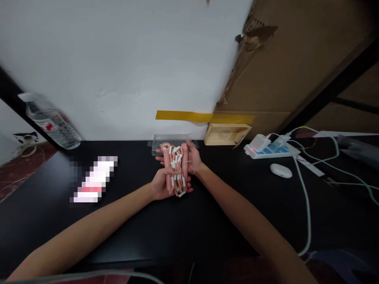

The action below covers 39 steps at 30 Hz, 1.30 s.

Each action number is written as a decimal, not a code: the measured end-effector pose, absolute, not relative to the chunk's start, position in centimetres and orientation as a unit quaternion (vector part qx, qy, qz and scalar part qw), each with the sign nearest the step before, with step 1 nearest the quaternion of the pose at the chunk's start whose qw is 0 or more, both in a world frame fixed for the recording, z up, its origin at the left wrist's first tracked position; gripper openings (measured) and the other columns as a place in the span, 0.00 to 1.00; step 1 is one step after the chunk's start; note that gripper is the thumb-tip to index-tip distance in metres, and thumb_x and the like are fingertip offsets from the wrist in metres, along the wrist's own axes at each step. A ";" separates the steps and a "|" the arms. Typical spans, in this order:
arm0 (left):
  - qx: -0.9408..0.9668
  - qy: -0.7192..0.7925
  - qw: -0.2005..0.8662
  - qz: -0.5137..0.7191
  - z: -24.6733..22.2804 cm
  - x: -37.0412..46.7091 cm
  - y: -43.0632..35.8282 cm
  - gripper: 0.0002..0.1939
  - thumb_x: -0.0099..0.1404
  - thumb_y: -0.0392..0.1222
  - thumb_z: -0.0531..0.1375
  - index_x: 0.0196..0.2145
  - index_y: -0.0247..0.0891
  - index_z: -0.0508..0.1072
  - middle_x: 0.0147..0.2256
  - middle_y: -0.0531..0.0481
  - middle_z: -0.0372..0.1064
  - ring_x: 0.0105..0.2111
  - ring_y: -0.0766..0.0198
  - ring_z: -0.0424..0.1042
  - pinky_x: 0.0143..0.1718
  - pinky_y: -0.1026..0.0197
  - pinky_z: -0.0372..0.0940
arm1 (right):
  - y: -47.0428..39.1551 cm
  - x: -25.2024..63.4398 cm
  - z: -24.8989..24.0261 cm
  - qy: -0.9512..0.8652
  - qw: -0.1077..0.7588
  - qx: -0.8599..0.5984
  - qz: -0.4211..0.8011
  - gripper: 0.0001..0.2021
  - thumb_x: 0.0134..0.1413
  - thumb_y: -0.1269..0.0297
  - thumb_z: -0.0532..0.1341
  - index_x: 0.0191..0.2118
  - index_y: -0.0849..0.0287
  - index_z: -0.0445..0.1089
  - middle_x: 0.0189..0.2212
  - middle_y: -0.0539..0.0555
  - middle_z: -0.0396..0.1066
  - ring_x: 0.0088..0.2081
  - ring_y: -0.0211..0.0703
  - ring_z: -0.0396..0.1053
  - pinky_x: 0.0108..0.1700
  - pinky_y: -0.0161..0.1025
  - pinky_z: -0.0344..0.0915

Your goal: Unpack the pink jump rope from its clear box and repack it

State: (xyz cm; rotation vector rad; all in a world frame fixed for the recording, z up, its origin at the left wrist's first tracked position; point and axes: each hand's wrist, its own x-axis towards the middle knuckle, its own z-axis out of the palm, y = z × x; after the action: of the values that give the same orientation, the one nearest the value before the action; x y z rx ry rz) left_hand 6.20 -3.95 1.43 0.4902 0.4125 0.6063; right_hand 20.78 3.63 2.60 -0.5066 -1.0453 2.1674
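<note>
A bundled beaded jump rope with pink and white segments lies across my two hands, above the black table. Its two pink handles flank the folded beads, one on each side. My left hand grips the bundle from the near left, with the thumb over the beads and fingers beneath. Around the right handle curls my right hand, its palm supporting that side. Some fingers of both hands are hidden under the rope. Just behind the bundle sits a clear plastic box, partly covered by it.
A shallow wooden box stands against the back board. To the right are a power strip with chargers, a white oval case and loose cables. A plastic bottle stands at the left, with a pixelated object nearer.
</note>
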 end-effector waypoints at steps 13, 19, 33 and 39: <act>0.715 0.501 0.354 0.336 5.0 4.2 -1.5 0.18 0.50 0.36 0.60 0.41 0.39 0.73 0.38 0.45 0.74 0.36 0.51 0.73 0.38 0.52 0.65 | -0.8 27.6 4.4 -0.659 0.504 -0.333 0.449 0.21 0.60 0.47 0.62 0.55 0.50 0.69 0.57 0.57 0.71 0.60 0.53 0.66 0.65 0.56 0.57; 0.810 0.557 0.083 0.163 4.1 4.6 -2.7 0.19 0.59 0.40 0.60 0.50 0.39 0.72 0.44 0.38 0.72 0.43 0.44 0.73 0.43 0.49 0.64 | -3.0 29.8 1.8 -0.728 0.433 -0.413 0.336 0.29 0.66 0.42 0.52 0.66 0.50 0.57 0.66 0.61 0.60 0.65 0.55 0.60 0.67 0.60 0.53; 0.858 0.401 0.199 0.251 2.7 4.8 -3.2 0.37 0.58 0.60 0.67 0.60 0.40 0.68 0.59 0.38 0.66 0.60 0.38 0.60 0.64 0.43 0.47 | -2.9 28.7 0.4 -0.848 0.282 -0.395 0.211 0.35 0.66 0.45 0.54 0.71 0.57 0.50 0.71 0.66 0.48 0.71 0.60 0.48 0.69 0.63 0.49; 0.860 0.418 0.165 0.242 2.7 3.2 -3.2 0.27 0.69 0.51 0.57 0.62 0.37 0.66 0.61 0.38 0.64 0.62 0.44 0.61 0.64 0.44 0.50 | -2.9 28.6 0.5 -0.848 0.265 -0.406 0.211 0.37 0.65 0.45 0.55 0.71 0.60 0.51 0.72 0.67 0.46 0.71 0.60 0.47 0.69 0.61 0.49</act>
State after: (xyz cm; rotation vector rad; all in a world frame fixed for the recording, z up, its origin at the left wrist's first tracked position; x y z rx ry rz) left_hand 3.17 -3.21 2.70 2.4505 1.1909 0.6909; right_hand 28.65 -2.91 0.53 -1.0976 -2.2917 0.5706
